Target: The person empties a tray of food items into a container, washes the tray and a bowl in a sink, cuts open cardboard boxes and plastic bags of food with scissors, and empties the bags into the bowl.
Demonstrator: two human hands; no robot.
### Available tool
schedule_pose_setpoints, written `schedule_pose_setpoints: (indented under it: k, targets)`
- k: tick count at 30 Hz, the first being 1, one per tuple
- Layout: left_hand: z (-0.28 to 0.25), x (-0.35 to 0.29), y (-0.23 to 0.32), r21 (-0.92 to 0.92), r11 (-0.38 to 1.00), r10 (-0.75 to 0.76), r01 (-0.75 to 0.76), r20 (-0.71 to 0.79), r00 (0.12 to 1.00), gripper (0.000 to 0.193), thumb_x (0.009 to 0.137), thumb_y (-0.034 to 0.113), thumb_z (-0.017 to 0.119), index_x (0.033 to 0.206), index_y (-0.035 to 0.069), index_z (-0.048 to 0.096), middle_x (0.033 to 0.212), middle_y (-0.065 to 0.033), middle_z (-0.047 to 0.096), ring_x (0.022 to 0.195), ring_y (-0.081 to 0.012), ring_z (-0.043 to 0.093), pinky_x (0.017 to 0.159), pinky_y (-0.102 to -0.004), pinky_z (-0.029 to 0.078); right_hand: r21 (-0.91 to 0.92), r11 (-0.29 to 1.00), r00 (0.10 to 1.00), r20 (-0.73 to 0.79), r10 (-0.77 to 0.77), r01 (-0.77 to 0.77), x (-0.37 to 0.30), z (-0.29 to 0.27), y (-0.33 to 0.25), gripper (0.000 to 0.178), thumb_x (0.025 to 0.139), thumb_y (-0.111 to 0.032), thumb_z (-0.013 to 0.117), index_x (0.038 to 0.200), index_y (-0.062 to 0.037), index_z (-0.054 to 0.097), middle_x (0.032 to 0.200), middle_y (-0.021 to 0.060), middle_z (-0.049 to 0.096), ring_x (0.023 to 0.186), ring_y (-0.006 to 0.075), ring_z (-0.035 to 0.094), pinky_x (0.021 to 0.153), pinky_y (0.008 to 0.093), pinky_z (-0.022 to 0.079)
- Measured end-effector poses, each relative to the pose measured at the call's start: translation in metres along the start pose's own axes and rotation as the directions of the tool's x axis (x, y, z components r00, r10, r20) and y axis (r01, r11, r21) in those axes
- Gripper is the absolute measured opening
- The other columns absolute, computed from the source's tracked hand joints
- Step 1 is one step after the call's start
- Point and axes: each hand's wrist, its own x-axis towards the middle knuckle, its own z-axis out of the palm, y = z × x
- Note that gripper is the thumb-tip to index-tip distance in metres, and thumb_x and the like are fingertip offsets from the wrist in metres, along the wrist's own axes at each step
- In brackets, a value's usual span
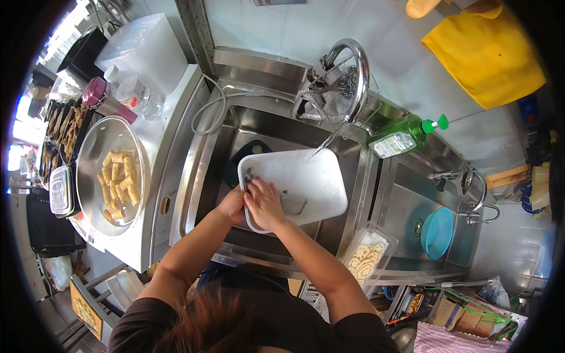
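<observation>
A white plastic tub point(323, 176) is tilted over the left basin of the steel sink point(203, 176), with water running into it from the curved tap point(360, 76). My left hand point(233, 203) is closed on the tub's near left rim. My right hand point(263, 205) reaches over that rim, its curled fingers pressed against the inner wall. A small grey thing shows past the right fingertips, too little of it to name. On the tub floor beside this hand lies a grey patch point(293, 203), perhaps a scrubbing cloth. Behind the tub, something dark point(252, 148) sits in the basin.
A green pump bottle point(395, 138) leans behind the divider. In the right basin stands a turquoise bowl point(437, 233); a clear box of pale slices point(368, 256) rests at the near edge. At left are a bowl of roll-shaped pieces point(120, 182) and a water bottle point(141, 97). Yellow gloves point(485, 56) hang above.
</observation>
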Motion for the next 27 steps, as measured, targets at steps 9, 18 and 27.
schedule_pose_setpoints:
  k: [9, 18, 27]
  targets:
    - [0.032, -0.031, 0.026, 0.137, 0.974, 0.206, -0.18, -0.204, 0.957, 0.076, 0.056, -0.011, 0.039, 0.13, 0.005, 0.04, 0.11, -0.0158, 0.054, 0.104, -0.035, 0.055, 0.085, -0.0413, 0.048, 0.063, 0.994, 0.978, 0.184, -0.096, 0.086, -0.033, -0.06, 0.046, 0.009, 0.077, -0.012, 0.063, 0.083, -0.012, 0.069, 0.105, 0.0066, 0.058, 0.106, 0.0303, 0.051, 0.095, 0.045, 0.036]
    - [0.085, -0.053, 0.013, 0.268, 0.961, 0.133, -0.07, -0.222, 0.966, 0.082, 0.057, -0.011, 0.041, 0.136, 0.008, 0.035, 0.111, -0.0145, 0.052, 0.101, -0.0306, 0.053, 0.076, -0.0342, 0.047, -0.13, 0.8, 0.737, -0.497, 0.458, -0.586, 0.032, -0.032, 0.107, 0.034, 0.079, -0.022, 0.064, 0.105, -0.0039, 0.052, 0.109, 0.0189, 0.052, 0.103, 0.0372, 0.049, 0.089, 0.048, 0.038]
    - [0.049, -0.036, 0.008, 0.152, 0.98, 0.156, -0.131, -0.165, 0.974, 0.068, 0.06, -0.012, 0.042, 0.126, 0.006, 0.043, 0.1, -0.01, 0.053, 0.085, -0.0239, 0.055, 0.061, -0.0275, 0.046, 0.159, 0.986, 0.98, -0.182, 0.076, -0.047, 0.029, 0.005, 0.001, 0.037, 0.075, -0.015, 0.064, 0.11, -0.0097, 0.056, 0.113, 0.013, 0.052, 0.104, 0.0357, 0.049, 0.089, 0.0481, 0.037]
